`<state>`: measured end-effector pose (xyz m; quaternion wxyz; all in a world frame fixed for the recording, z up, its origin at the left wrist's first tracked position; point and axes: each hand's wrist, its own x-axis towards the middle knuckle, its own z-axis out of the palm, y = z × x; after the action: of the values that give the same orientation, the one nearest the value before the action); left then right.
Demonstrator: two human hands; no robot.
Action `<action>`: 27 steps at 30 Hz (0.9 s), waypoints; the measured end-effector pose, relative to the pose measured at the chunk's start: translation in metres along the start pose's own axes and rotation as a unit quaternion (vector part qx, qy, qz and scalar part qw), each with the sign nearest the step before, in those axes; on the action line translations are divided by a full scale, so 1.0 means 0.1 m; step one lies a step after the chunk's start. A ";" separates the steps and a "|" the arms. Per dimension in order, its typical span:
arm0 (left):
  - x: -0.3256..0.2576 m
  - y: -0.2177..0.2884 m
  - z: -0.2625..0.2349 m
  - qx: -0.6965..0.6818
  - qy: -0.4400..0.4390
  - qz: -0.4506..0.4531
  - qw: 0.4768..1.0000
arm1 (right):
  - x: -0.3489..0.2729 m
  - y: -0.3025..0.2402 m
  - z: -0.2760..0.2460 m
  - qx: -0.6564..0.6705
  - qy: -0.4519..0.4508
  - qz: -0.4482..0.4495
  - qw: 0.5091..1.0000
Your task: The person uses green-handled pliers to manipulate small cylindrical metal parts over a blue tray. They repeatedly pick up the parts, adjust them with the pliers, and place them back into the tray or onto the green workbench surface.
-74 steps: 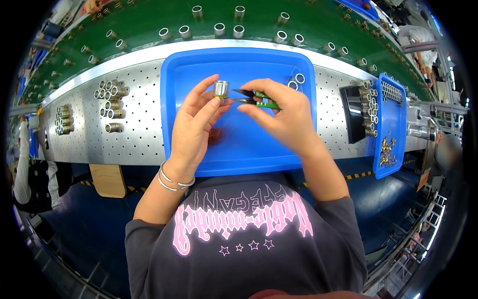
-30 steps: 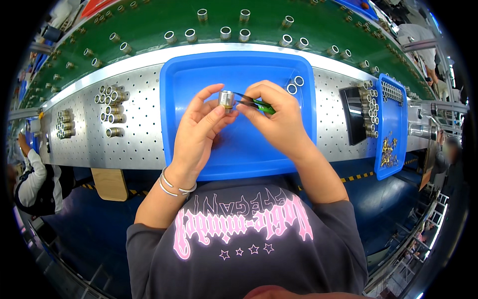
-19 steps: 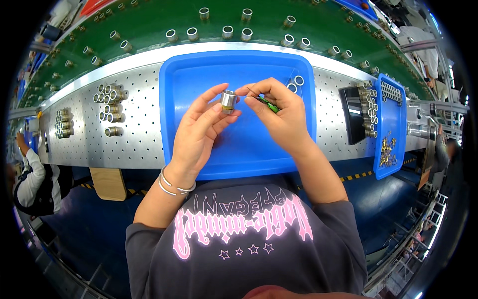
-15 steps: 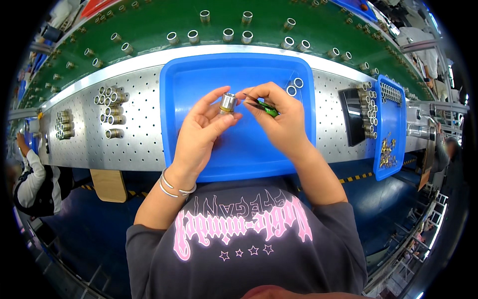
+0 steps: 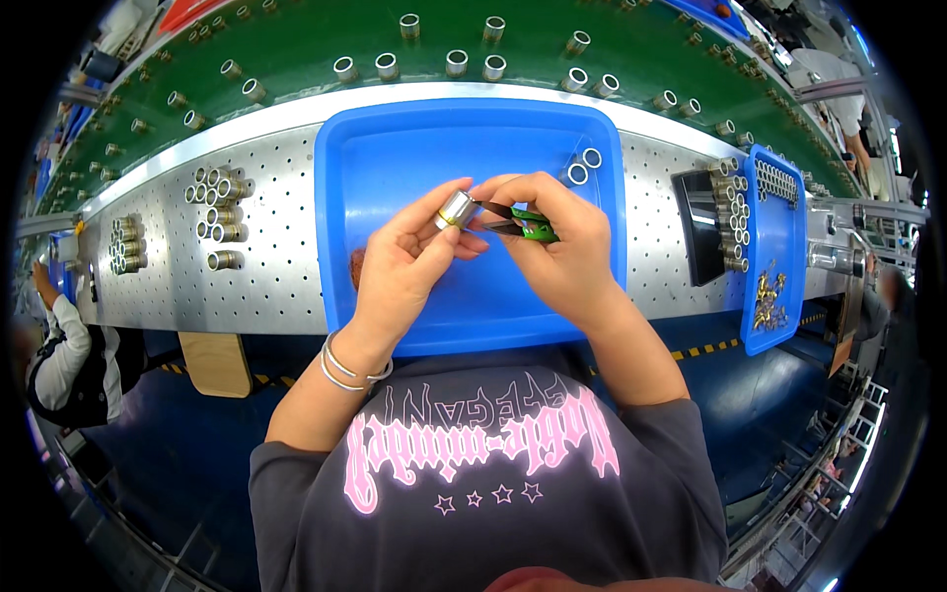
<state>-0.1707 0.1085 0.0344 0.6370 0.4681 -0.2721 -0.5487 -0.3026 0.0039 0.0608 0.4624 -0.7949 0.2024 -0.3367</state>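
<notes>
My left hand (image 5: 404, 257) pinches a short silver metal sleeve (image 5: 459, 205) with a brass-coloured band round its lower end. The sleeve is tilted, its upper end leaning right. In my right hand (image 5: 562, 247) is a pair of small snips (image 5: 536, 226) with green handles and dark pointed blades spread apart. The upper blade tip reaches the sleeve's right end; whether it goes inside I cannot tell. Both hands are above a blue tray (image 5: 473, 340). Two metal rings (image 5: 592, 158) lie in its far right corner.
Metal sleeves stand in groups on the perforated metal table (image 5: 281, 266) at left. More sleeves stand on the green belt (image 5: 326, 39) beyond. To the right are a black flat device (image 5: 700, 227) and a smaller blue tray (image 5: 755, 340) with brass pieces. Another person (image 5: 74, 355) is far left.
The sleeve has gone from near upright to tilted right. The snips have turned, with their blades now spread and pointing left at the sleeve. A reddish-brown thing shows beside my left wrist.
</notes>
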 end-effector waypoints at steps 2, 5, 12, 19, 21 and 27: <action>-0.01 0.01 0.00 0.002 -0.007 0.000 1.000 | 0.01 0.02 -0.02 -0.006 0.017 -0.001 1.000; -0.02 0.03 -0.01 -0.001 -0.009 -0.010 1.000 | 0.03 0.06 -0.10 -0.054 0.030 0.008 0.998; -0.02 0.09 0.02 -0.064 0.055 -0.018 0.996 | 0.02 -0.04 -0.13 -0.118 0.009 -0.017 0.993; -0.03 0.09 0.03 -0.071 0.046 0.005 0.996 | -0.03 0.04 -0.04 -0.128 -0.020 0.019 0.991; -0.04 0.09 0.04 -0.084 0.048 0.010 0.995 | -0.03 0.05 -0.02 -0.116 -0.014 0.013 0.993; -0.04 0.08 0.05 -0.093 0.050 0.017 0.994 | -0.03 0.04 0.00 -0.091 -0.011 0.010 0.996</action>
<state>-0.1731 0.1107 0.0441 0.6997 0.4287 -0.1959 -0.5369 -0.3044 0.0039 0.0558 0.3938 -0.8353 0.2353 -0.3031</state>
